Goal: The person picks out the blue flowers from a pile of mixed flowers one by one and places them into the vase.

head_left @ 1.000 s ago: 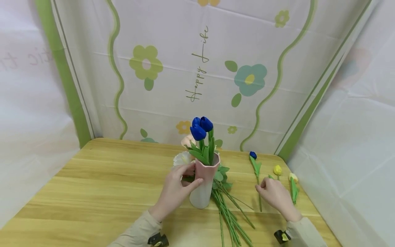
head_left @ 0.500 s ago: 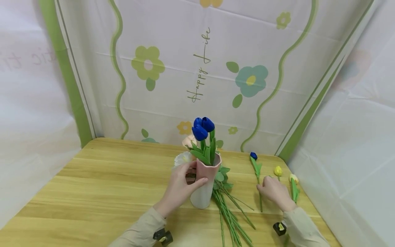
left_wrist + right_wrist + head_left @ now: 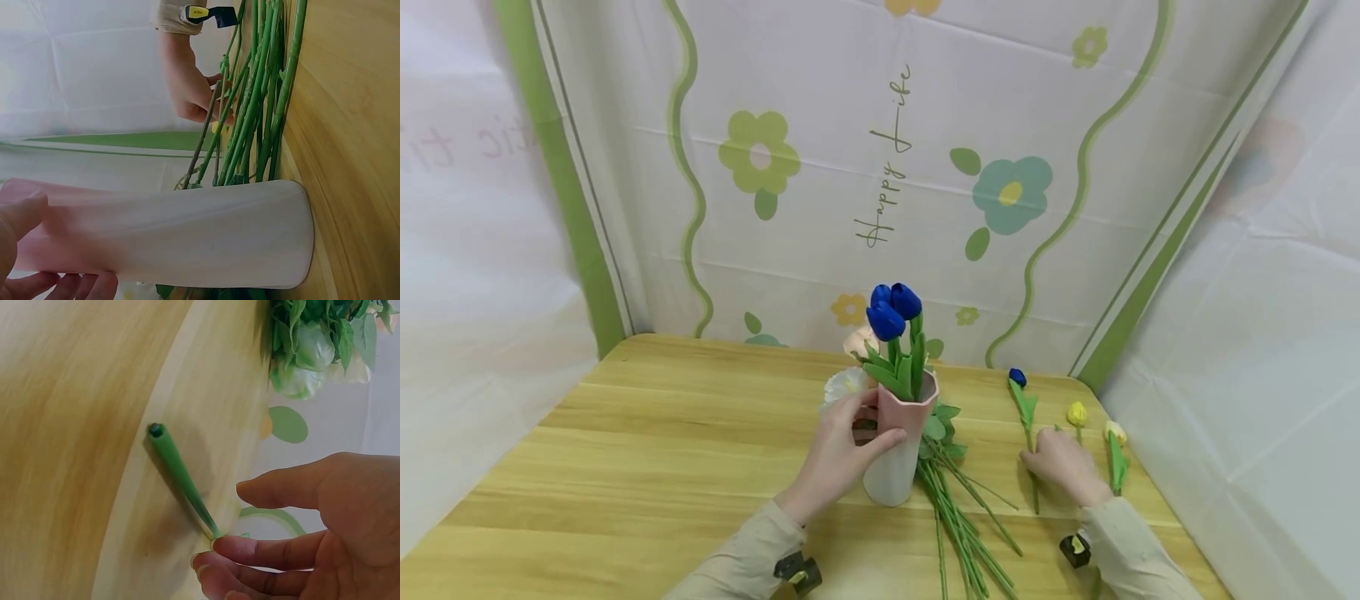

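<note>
A tall pink-to-white vase (image 3: 891,482) stands upright on the wooden table, with several blue tulips (image 3: 886,321) rising from its mouth. My left hand (image 3: 829,457) grips the vase near the rim; the left wrist view has the thumb on one side and the fingers curled round the other. To the right, a single blue tulip (image 3: 1017,378) lies on the table. My right hand (image 3: 1066,468) is at its green stem (image 3: 178,475). In the right wrist view the fingertips touch the stem's far part, while the thumb stands apart from it.
Loose green stems (image 3: 958,527) spread on the table right of the vase. A white flower (image 3: 844,384) and a peach flower (image 3: 860,342) show behind it. A yellow tulip (image 3: 1077,414) and a cream tulip (image 3: 1115,432) lie near the right edge. Printed cloth (image 3: 820,242) encloses the table.
My right hand has shifted slightly and stays low at the single blue tulip's stem. The left hand keeps its hold on the vase, and the head view has moved a little.
</note>
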The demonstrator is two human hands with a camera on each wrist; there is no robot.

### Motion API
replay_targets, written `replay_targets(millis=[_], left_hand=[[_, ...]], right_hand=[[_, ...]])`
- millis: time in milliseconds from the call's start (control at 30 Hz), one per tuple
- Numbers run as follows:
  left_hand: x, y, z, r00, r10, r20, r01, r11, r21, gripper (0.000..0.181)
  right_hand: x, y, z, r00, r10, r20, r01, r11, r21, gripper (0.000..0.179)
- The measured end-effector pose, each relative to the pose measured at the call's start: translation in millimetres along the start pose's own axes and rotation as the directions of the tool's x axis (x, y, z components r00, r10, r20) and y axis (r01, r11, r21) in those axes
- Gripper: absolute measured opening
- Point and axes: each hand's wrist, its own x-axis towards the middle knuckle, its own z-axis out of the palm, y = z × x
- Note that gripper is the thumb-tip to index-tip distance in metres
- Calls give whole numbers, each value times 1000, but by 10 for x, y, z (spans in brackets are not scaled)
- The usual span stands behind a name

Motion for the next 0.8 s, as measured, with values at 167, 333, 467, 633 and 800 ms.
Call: replay_targets(millis=[167,333,467,633,800], left_hand=[[3,-6,-4,1000,-2,-6,2,1000,8,54],[0,-10,-5,1000,13,-8,-13,1000,14,53],[9,-21,-4,1000,11,-10,-11,1000,22,52],[21,-28,-4,1000,13,-8,-13,1000,26,51],[18,-28,-4,1000,14,-8,-14,1000,20,49]], right_hand=[[8,-15,30,1000,15,9,-15,1000,13,41],[7,-14,50,1000,24,15,-24,1000,5,38],[19,-8,49,1000,20,23,-21,1000,4,37],[45,-14,30,999,17,37,-17,1000,-5,35],[99,-25,11,997,26,68,-24,999,-25,26]])
